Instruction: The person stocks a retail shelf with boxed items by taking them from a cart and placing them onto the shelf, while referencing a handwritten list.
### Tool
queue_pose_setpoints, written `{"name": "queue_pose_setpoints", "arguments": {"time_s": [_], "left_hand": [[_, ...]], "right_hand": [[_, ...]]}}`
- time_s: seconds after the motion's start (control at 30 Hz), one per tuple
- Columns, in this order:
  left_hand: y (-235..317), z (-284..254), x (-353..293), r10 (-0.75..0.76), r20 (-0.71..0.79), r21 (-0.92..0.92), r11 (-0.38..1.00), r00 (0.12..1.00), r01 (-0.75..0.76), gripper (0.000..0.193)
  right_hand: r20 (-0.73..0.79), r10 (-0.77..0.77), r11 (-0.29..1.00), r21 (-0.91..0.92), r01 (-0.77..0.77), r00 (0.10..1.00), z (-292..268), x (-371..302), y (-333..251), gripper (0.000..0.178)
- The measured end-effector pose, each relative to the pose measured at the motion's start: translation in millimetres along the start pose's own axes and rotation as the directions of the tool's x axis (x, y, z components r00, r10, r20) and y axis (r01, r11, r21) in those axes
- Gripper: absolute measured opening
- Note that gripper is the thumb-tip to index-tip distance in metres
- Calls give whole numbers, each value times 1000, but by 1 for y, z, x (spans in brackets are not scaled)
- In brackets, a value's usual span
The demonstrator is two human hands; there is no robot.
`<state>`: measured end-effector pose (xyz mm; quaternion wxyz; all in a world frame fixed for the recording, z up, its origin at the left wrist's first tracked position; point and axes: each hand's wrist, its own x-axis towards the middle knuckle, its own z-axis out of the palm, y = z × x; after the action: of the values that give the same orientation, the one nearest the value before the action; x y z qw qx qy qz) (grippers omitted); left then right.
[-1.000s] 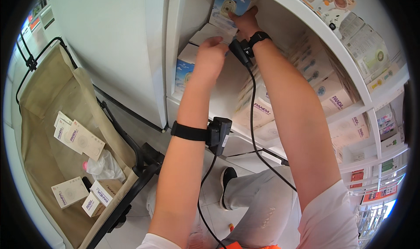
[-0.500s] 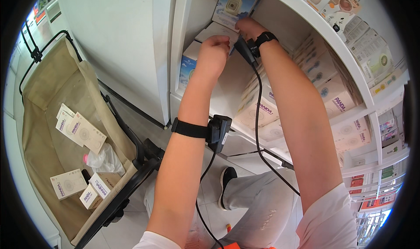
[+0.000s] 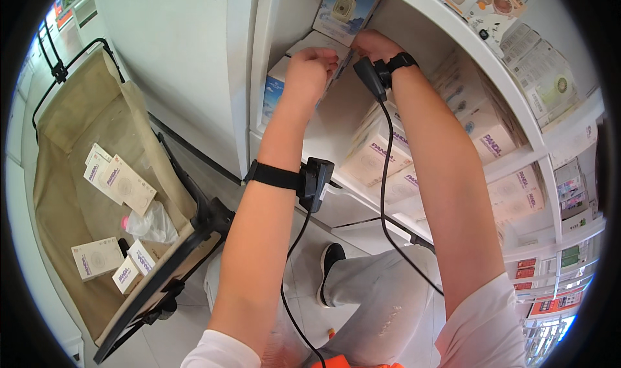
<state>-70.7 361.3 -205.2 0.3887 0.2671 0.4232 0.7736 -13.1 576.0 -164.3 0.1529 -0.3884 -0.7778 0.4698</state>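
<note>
Both hands reach into a white shelf compartment, at a stack of boxed goods. My left hand [image 3: 309, 70] has its fingers curled together over the near side of a white-topped box [image 3: 321, 42]; what they hold, if anything, is hidden. At the stack's right side is my right hand [image 3: 375, 46], its fingertips mostly out of sight beside the boxes. An upright blue picture box [image 3: 345, 9] stands at the back, next to my right hand. Another blue-sided box [image 3: 272, 95] sits at the left front of the stack.
A beige fabric cart [image 3: 55, 193] at left holds several small white boxes [image 3: 97, 258] and a clear plastic bag [image 3: 153, 224]. Rows of pale boxes [image 3: 378, 151] fill the shelf's right part. Black cables [image 3: 386, 174] hang from devices strapped to my forearms. A white shelf wall [image 3: 242, 64] borders the compartment.
My right hand has shifted slightly down and right, with its wrist turned a little. The left hand has moved slightly left beside the stack. The view has shifted slightly.
</note>
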Motion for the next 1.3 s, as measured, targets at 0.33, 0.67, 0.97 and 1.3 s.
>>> {"name": "queue_pose_setpoints", "arguments": {"time_s": [0.33,0.67,0.97,1.3], "left_hand": [[132,43,-146,86,215,790,571,973,-225,47],[256,-138,-222,-475,-250,967,-171,844,189,69],[156,-292,-271,-799,-601,570,-408,23,713,118],[180,-262,-294,-721,-675,429,-216,153,877,89]], "right_hand": [[152,-337,821,531,210,929,28,-207,-39,20],[545,-310,916,391,91,779,112,-332,-36,26],[595,-211,895,436,-91,775,115,-302,-19,19],[711,-99,974,212,-78,696,152,-279,1,20]]}}
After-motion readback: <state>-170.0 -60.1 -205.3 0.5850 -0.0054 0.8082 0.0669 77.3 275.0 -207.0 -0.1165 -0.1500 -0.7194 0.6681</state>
